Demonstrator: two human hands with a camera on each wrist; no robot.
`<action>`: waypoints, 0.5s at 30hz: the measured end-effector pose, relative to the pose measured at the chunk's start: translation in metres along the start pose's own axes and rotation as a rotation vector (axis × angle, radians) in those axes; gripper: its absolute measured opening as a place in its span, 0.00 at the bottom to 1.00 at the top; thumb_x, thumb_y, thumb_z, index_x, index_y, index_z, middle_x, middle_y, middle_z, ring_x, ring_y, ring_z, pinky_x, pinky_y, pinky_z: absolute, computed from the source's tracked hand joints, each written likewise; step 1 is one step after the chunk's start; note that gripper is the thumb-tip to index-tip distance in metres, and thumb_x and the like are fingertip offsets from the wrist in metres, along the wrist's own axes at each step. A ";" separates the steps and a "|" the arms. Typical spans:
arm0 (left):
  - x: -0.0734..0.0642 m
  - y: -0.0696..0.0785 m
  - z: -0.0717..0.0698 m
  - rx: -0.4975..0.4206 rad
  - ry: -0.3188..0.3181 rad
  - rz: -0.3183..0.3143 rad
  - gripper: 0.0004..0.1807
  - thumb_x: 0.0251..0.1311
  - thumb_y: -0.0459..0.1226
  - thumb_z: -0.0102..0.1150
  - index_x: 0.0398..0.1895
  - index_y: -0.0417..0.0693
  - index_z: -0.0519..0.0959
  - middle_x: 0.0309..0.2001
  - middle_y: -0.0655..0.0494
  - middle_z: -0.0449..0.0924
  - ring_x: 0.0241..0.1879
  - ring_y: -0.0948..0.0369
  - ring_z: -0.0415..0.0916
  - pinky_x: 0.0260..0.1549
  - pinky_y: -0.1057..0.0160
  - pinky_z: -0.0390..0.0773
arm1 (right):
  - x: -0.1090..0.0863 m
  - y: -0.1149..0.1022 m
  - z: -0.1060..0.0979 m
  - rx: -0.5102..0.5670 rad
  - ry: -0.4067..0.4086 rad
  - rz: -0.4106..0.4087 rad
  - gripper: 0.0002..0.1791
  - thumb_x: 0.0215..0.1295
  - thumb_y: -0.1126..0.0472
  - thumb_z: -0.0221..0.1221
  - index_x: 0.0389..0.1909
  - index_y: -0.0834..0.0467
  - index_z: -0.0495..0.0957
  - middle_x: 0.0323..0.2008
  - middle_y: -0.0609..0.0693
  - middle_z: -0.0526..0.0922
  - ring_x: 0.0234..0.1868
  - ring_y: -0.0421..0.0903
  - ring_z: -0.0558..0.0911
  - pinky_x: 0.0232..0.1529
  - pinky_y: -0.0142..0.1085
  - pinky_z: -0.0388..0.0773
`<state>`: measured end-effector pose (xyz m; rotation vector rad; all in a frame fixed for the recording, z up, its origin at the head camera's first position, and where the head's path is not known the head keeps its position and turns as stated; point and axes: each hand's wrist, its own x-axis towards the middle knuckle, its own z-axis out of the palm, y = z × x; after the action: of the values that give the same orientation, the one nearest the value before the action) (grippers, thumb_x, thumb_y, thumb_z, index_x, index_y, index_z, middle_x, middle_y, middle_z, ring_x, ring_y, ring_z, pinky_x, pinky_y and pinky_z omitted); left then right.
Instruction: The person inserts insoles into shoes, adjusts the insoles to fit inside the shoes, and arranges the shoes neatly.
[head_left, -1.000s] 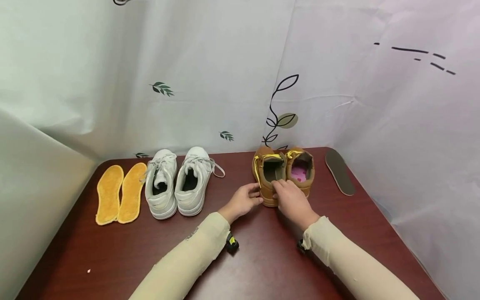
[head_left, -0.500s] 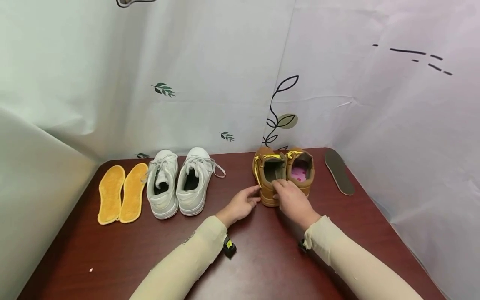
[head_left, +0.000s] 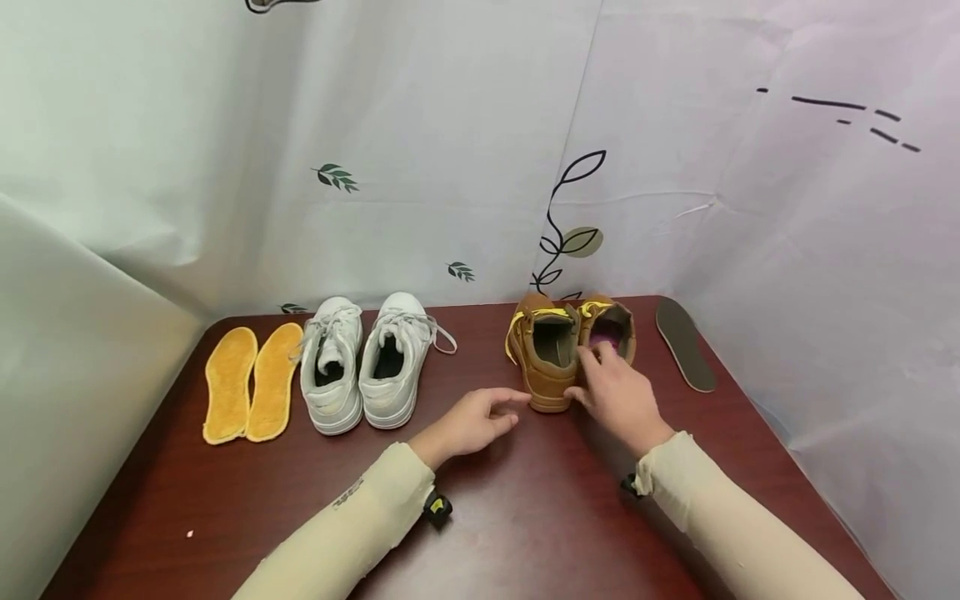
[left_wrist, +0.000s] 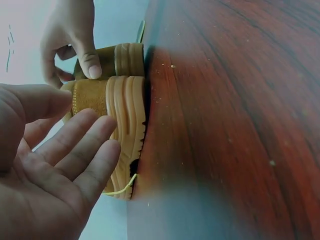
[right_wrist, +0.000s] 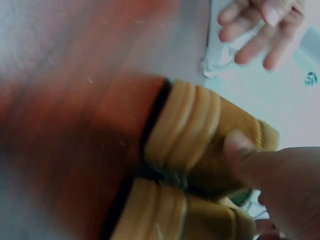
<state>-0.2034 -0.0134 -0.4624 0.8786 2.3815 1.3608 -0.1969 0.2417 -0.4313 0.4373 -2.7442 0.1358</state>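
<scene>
The left hand (head_left: 468,423), fingers loose and holding nothing, is just beside the heel of the left tan lace-up shoe (head_left: 551,385). The right hand (head_left: 621,398) partly hides the right tan lace-up shoe (head_left: 628,340); whether it grips cannot be told. White sneakers (head_left: 332,404), then fuzzy yellow insoles (head_left: 231,383), lie left of the hands; a dark insole (head_left: 684,343), beyond the right. Wrist views reveal ridged soles (left_wrist: 127,110); only the head view shows pink inside.
</scene>
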 end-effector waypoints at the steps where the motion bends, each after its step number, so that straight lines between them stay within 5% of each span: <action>1: -0.002 0.000 -0.001 0.011 0.002 0.003 0.19 0.68 0.30 0.56 0.62 0.43 0.78 0.60 0.50 0.80 0.56 0.53 0.80 0.54 0.57 0.79 | 0.000 0.002 -0.002 0.000 -0.016 0.034 0.36 0.56 0.48 0.73 0.60 0.61 0.72 0.48 0.62 0.74 0.34 0.54 0.83 0.28 0.52 0.82; 9: -0.014 -0.010 -0.012 -0.012 0.015 -0.016 0.17 0.69 0.33 0.56 0.59 0.42 0.80 0.57 0.52 0.82 0.56 0.57 0.79 0.56 0.56 0.76 | 0.003 0.017 -0.006 0.043 -0.218 0.216 0.26 0.69 0.45 0.61 0.54 0.62 0.75 0.47 0.60 0.80 0.36 0.58 0.83 0.34 0.55 0.80; 15: -0.019 -0.018 -0.025 0.016 0.085 -0.051 0.17 0.69 0.35 0.57 0.58 0.44 0.81 0.57 0.54 0.82 0.60 0.58 0.75 0.60 0.52 0.73 | 0.007 0.026 -0.004 0.067 -0.258 0.230 0.19 0.61 0.46 0.67 0.42 0.56 0.77 0.37 0.55 0.83 0.35 0.57 0.83 0.30 0.56 0.78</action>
<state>-0.2071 -0.0488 -0.4657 0.7740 2.4635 1.3876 -0.2100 0.2644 -0.4259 0.1639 -3.0457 0.2457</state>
